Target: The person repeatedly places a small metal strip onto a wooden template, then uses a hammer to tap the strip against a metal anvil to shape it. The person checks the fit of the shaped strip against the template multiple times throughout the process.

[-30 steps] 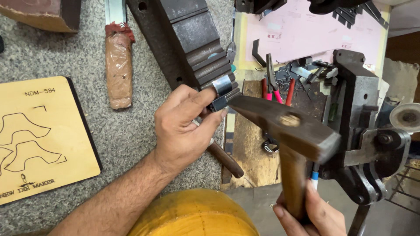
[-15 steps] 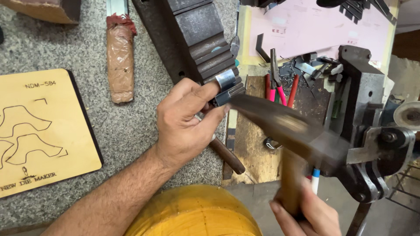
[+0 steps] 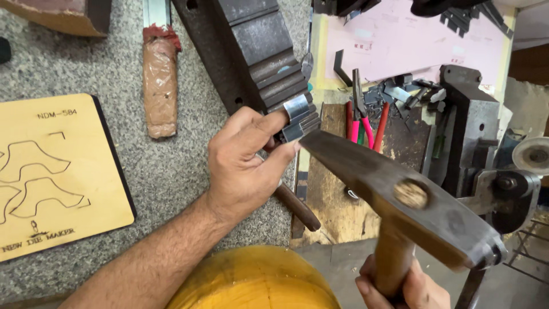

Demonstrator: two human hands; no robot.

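At bench — left hand [image 3: 243, 166] pinching metal strip [image 3: 296, 106], right hand [image 3: 400, 286] gripping hammer [image 3: 400, 200]

Left hand [image 3: 243, 166] pinching metal strip [image 3: 297, 106], right hand [image 3: 400, 289] gripping hammer [image 3: 400, 194]

Head camera looks steeply down, close over workbench [image 3: 143, 189].

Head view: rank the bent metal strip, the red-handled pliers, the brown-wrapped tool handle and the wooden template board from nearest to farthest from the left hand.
1. Bent metal strip: pinched at the fingertips of the left hand, against the grooved steel block.
2. Brown-wrapped tool handle: up and to the hand's left.
3. Red-handled pliers: to the right, about as far as the handle; too close to call.
4. Wooden template board: far left.
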